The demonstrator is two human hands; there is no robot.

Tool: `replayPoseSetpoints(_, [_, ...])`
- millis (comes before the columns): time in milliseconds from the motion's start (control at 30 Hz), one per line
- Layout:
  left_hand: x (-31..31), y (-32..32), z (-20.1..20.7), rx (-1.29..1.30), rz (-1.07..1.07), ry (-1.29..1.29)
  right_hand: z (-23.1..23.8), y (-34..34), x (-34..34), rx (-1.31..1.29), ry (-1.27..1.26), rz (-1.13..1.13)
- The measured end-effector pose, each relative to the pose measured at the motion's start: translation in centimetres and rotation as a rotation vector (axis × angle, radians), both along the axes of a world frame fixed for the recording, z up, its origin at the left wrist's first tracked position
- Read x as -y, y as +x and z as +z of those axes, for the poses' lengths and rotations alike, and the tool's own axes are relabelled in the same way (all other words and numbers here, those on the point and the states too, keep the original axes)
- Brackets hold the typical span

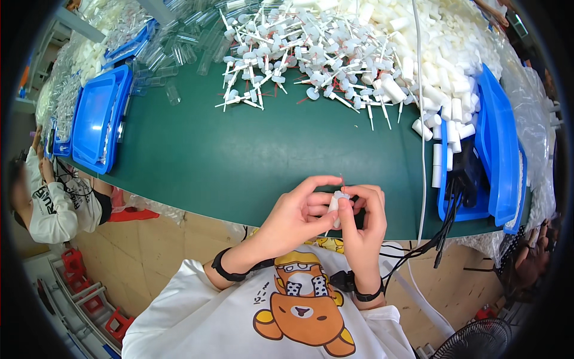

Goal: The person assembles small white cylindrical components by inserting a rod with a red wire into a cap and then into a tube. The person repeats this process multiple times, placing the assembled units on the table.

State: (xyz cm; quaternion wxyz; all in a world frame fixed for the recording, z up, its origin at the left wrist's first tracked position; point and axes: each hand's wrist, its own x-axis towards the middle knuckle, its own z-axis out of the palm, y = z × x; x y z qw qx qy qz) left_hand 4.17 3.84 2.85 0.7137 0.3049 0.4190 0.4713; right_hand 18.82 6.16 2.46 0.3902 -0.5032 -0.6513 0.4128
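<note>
Close to the table's near edge, my two hands meet around a small white plastic piece (336,206) with a narrow stem. My right hand (367,216) pinches it between thumb and fingers. My left hand (299,210) closes on it from the other side, its thumb against the lower part and its index finger reaching over the top. A bit of thin red strand shows by the fingertips. The fingers hide much of the piece. At the far side lies a heap of similar white stemmed pieces (323,57) with pale translucent heads and red strands among them.
White cylindrical caps (445,66) are piled at the far right, beside blue trays (499,149) and black cables (457,206). A white cord (420,131) crosses the green table (239,155). Clear tubes (173,93) and stacked blue trays (98,116) lie left. Another person (60,203) sits far left.
</note>
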Motion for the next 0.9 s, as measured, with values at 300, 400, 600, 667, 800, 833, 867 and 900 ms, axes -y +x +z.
replayPoseSetpoints(300, [-0.4, -0.5, 0.5, 0.058, -0.089, 0.013, 0.9, 1.7, -1.4, -0.363, -0.397, 0.256])
replayPoseSetpoints(400, [-0.5, -0.4, 0.3, 0.077, -0.076, -0.004, 0.2, 1.9, -1.4, -0.343, -0.350, 0.249])
replayPoseSetpoints(600, [-0.5, -0.1, -0.8, -0.088, -0.021, 0.138, -0.5, 1.4, -1.1, -0.337, -0.261, 0.189])
replayPoseSetpoints(667, [-0.5, 0.1, -0.7, -0.140, 0.023, 0.115, -0.4, 1.4, -1.0, -0.410, -0.301, 0.165])
replayPoseSetpoints(800, [-0.4, 0.0, -0.6, -0.206, 0.035, 0.139, -0.6, 1.5, -1.0, -0.493, -0.321, 0.139])
replayPoseSetpoints(833, [-0.4, -0.1, -0.6, -0.213, 0.044, 0.153, -0.6, 1.5, -1.0, -0.505, -0.338, 0.133])
replayPoseSetpoints(867, [-0.4, -0.1, -0.6, -0.220, 0.053, 0.167, -0.5, 1.6, -0.9, -0.517, -0.355, 0.127])
replayPoseSetpoints(900, [-0.4, -0.1, -0.6, -0.227, 0.061, 0.181, -0.4, 1.6, -0.9, -0.529, -0.372, 0.121])
